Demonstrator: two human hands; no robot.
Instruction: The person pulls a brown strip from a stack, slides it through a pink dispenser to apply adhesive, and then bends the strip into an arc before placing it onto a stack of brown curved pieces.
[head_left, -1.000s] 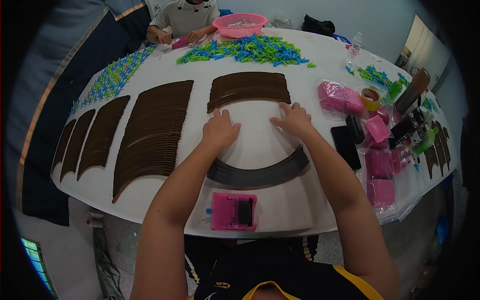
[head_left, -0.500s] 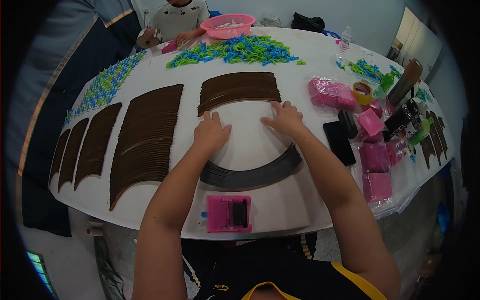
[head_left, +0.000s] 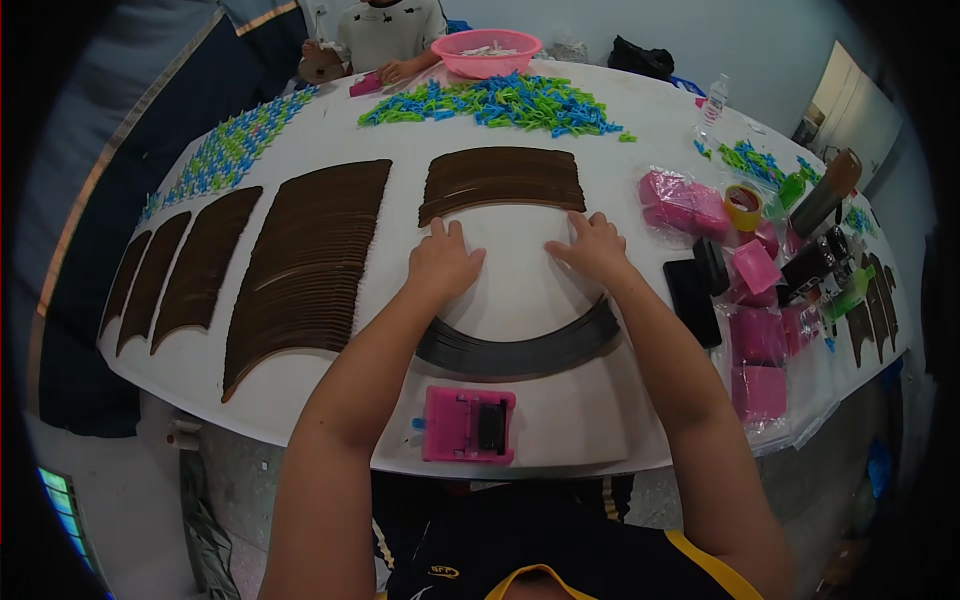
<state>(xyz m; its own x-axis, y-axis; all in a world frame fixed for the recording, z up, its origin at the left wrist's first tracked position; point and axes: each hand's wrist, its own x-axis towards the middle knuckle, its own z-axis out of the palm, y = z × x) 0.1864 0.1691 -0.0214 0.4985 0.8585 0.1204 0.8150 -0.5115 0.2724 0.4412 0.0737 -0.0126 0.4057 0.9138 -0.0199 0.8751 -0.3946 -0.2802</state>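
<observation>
A stack of thin, curved dark-brown strips (head_left: 500,182) lies on the white table, its lower edge facing me. My left hand (head_left: 445,262) is at the stack's lower left corner, fingers spread and thumb apart. At the lower right corner is my right hand (head_left: 592,248), also with fingers apart. The fingertips are close to the strips' ends; whether they touch cannot be made out. Neither hand visibly holds anything. Between my forearms lies a bundle of curved black strips (head_left: 520,352). Nearer to me sits a pink device with a black block (head_left: 468,425).
Left are further groups of brown strips (head_left: 305,265). Blue and green clips (head_left: 500,103) are heaped at the back, near a pink basin (head_left: 485,62) and another person (head_left: 385,35). Right are a phone (head_left: 692,303), pink packages (head_left: 757,335), tape (head_left: 742,207) and a bottle (head_left: 715,100).
The whole view has shifted, so the table's things appear farther right. My hands keep nearly the same place at the brown stack's lower corners. The other person's hand has moved slightly.
</observation>
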